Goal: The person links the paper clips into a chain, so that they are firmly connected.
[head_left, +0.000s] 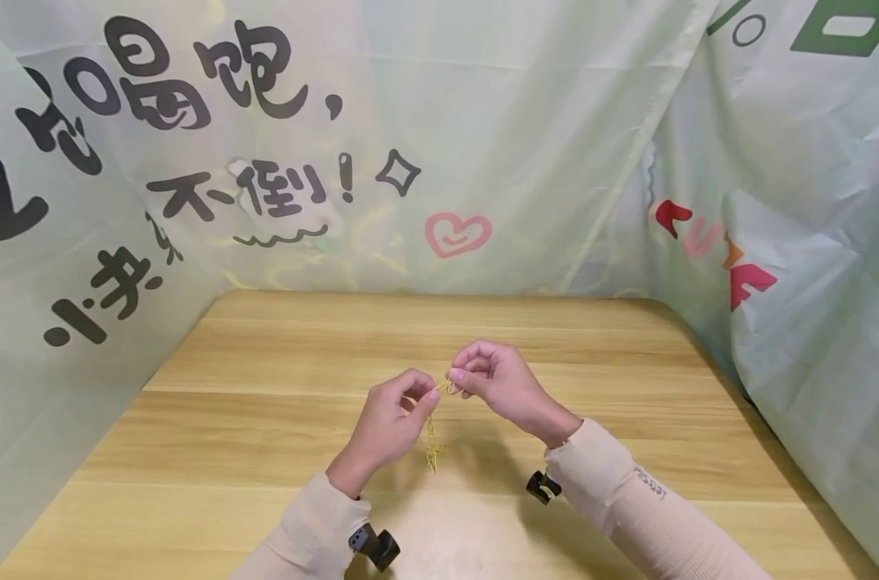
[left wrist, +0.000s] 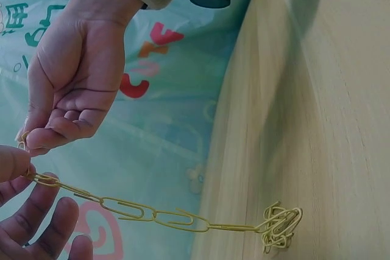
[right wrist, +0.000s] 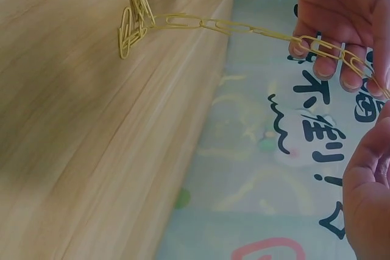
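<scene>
A chain of yellow paper clips [left wrist: 234, 228] hangs from my left hand [head_left: 391, 419], whose thumb and forefinger pinch it near its upper end. Its lower links lie bunched in a small heap [head_left: 433, 457] on the wooden table. Close beside, at the same height, my right hand [head_left: 507, 387] pinches a yellow paper clip [head_left: 450, 386] at the chain's top end, between thumb and forefinger. Fingertips of both hands nearly meet there and partly hide these links. In the right wrist view, several linked clips [right wrist: 183, 21] stretch from the heap to the left fingers.
The wooden table [head_left: 265, 451] spreads under both hands. Printed cloth [head_left: 526, 145] with dark lettering and a pink heart stands behind it and along both sides. Black wrist cameras [head_left: 375, 548] are strapped below the beige sleeves [head_left: 599, 475].
</scene>
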Demonstrator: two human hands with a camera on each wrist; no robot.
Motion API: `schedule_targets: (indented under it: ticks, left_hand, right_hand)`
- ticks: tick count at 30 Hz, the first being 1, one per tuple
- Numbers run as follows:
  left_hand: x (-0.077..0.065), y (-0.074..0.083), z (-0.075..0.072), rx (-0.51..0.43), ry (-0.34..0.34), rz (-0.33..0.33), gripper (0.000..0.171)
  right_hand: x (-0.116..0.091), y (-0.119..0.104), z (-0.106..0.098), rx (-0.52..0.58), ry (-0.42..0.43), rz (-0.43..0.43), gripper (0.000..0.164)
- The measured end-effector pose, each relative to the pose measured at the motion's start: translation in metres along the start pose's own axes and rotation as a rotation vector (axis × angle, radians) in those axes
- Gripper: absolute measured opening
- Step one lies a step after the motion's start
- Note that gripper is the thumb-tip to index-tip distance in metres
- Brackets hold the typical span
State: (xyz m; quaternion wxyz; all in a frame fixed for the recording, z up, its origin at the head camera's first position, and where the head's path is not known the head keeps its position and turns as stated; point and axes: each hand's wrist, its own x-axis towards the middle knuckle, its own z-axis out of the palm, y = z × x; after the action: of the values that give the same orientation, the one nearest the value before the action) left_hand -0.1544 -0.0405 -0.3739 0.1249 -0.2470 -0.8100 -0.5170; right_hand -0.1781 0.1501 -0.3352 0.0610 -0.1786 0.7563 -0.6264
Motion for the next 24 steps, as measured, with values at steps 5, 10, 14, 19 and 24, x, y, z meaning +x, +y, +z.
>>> schedule_targets:
  ticks: [5, 10, 14, 19, 24]
  left_hand:
    - [0.0, 0.001, 0.001, 0.004, 0.015, 0.03, 0.004]
    - [0.0, 0.003, 0.003, 0.006, 0.03, 0.043, 0.004]
    - [0.001, 0.002, 0.002, 0.009, 0.035, 0.045, 0.004]
    - [0.001, 0.001, 0.001, 0.016, 0.035, 0.05, 0.004]
    - [0.002, 0.003, -0.002, 0.004, -0.004, 0.034, 0.003]
  right_hand:
    - [-0.001, 0.0, 0.0, -0.009, 0.014, 0.003, 0.006]
    - [-0.002, 0.002, -0.001, -0.015, -0.008, 0.003, 0.006]
    - [-0.004, 0.002, -0.002, 0.005, -0.067, -0.006, 0.017]
    - [-0.007, -0.002, -0.006, -0.027, -0.151, -0.026, 0.024]
    - [-0.009, -0.007, -0.013, -0.149, -0.217, -0.026, 0.018]
